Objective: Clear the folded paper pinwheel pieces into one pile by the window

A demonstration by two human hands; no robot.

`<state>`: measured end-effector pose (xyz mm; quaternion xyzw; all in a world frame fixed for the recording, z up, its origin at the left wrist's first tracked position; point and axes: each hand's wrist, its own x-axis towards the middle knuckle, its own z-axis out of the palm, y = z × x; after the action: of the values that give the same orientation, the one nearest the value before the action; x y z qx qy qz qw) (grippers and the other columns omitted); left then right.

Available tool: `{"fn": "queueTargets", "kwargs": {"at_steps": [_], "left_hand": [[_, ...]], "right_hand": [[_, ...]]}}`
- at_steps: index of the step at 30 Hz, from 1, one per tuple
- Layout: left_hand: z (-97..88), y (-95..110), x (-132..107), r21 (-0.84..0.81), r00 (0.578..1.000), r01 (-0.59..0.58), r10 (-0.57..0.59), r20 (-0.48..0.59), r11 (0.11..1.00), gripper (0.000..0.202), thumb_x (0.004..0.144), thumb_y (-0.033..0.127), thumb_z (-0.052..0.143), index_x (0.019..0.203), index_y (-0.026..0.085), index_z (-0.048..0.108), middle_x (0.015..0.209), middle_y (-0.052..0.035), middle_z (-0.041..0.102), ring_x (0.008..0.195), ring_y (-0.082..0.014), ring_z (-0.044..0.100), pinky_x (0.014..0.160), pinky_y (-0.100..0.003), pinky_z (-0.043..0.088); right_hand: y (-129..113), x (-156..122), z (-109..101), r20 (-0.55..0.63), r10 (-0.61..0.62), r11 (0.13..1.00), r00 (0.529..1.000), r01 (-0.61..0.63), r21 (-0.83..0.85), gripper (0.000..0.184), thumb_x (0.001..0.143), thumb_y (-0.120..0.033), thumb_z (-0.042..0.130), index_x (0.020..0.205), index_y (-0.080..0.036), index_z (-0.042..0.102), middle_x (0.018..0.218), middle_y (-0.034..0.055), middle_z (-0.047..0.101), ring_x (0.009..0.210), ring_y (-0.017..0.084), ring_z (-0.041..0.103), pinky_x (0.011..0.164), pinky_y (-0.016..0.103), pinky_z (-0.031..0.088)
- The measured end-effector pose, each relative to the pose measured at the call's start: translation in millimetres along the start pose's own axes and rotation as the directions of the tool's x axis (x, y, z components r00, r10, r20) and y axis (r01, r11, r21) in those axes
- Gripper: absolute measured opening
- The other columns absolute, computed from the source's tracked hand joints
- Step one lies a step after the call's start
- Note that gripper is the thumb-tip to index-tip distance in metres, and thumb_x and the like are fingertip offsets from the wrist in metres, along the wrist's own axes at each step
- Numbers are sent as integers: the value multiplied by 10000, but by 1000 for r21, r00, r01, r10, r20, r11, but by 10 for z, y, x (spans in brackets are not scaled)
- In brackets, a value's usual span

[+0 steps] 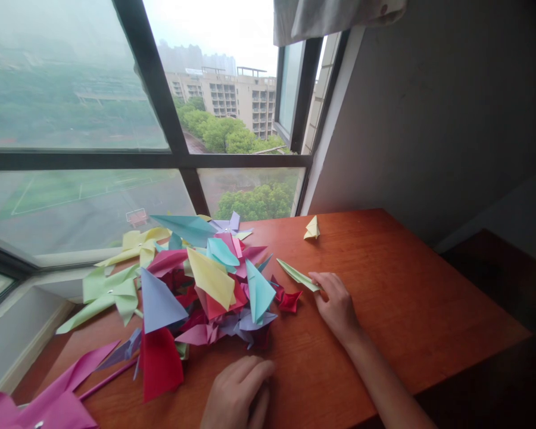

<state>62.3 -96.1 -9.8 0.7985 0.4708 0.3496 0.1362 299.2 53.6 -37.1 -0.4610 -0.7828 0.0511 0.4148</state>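
My right hand [335, 304] rests on the wooden table [384, 280], its fingertips pinched on the near end of a light green folded paper plane [296, 275]. My left hand [237, 393] lies near the table's front edge, fingers curled together and pressed on the wood, with nothing visible in them. Just left of both hands sits a heap of coloured folded paper shapes [205, 286]: teal, yellow, pink, red and lilac. A small crumpled red paper piece [289, 300] lies between the heap and my right hand.
A small pale yellow folded paper [312, 229] sits alone at the table's far edge. Green paper pieces [109, 292] and a pink pinwheel [58, 399] lie at the left. A large window [161, 119] stands behind the table, a grey wall [429, 107] to the right.
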Motion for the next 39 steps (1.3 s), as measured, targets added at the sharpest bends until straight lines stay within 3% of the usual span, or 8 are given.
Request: {"fn": "queueTargets", "kwargs": {"at_steps": [6, 12, 20, 28, 33, 39], "left_hand": [[-4, 1, 8, -8, 999, 15, -15, 32, 1000, 286, 844, 56, 452, 1036, 221, 584, 834, -50, 693, 719, -180, 675, 645, -252, 542], [36, -13, -27, -21, 997, 47, -45, 61, 999, 283, 843, 54, 439, 1022, 221, 581, 832, -52, 681, 723, -187, 663, 639, -266, 532], [67, -27, -59, -53, 993, 91, -86, 83, 994, 284, 837, 59, 429, 1011, 223, 583, 843, -56, 668, 741, -194, 648, 650, -276, 516], [22, 23, 1, -42, 992, 98, -94, 90, 994, 262, 828, 55, 433, 968, 217, 586, 803, -46, 654, 711, -192, 633, 621, -268, 499], [22, 41, -3, -43, 990, 115, -110, 90, 993, 273, 832, 56, 427, 979, 211, 598, 815, -55, 659, 724, -189, 635, 633, -263, 498], [21, 46, -11, -44, 986, 131, -126, 107, 990, 265, 841, 59, 418, 967, 210, 595, 814, -57, 659, 732, -193, 633, 633, -266, 493]], "right_hand": [[31, -10, 31, 35, 169, 985, 985, -171, 37, 231, 890, -208, 515, 1067, -208, 664, 1014, 86, 699, 894, 225, 660, 797, 348, 544], [-35, 45, 64, 93, 412, 889, 906, -422, 177, 315, 861, -328, 552, 1096, -164, 683, 850, 73, 726, 714, 210, 686, 684, 324, 561], [-117, 183, 177, 233, 567, 623, 790, -596, 506, 338, 808, -425, 625, 1001, -153, 680, 955, 111, 725, 832, 242, 692, 717, 321, 558], [-135, 96, 104, 276, 529, 726, 803, -596, 343, 284, 817, -428, 611, 892, -173, 714, 852, 78, 738, 761, 228, 674, 689, 307, 522], [-218, 146, 134, 244, 558, 681, 793, -606, 412, 316, 839, -436, 576, 946, -167, 701, 888, 93, 749, 779, 239, 695, 668, 310, 539], [-388, 156, 135, 372, 387, 815, 844, -502, 289, 225, 841, -368, 572, 864, -206, 727, 842, 63, 756, 765, 232, 700, 682, 309, 539]]}}
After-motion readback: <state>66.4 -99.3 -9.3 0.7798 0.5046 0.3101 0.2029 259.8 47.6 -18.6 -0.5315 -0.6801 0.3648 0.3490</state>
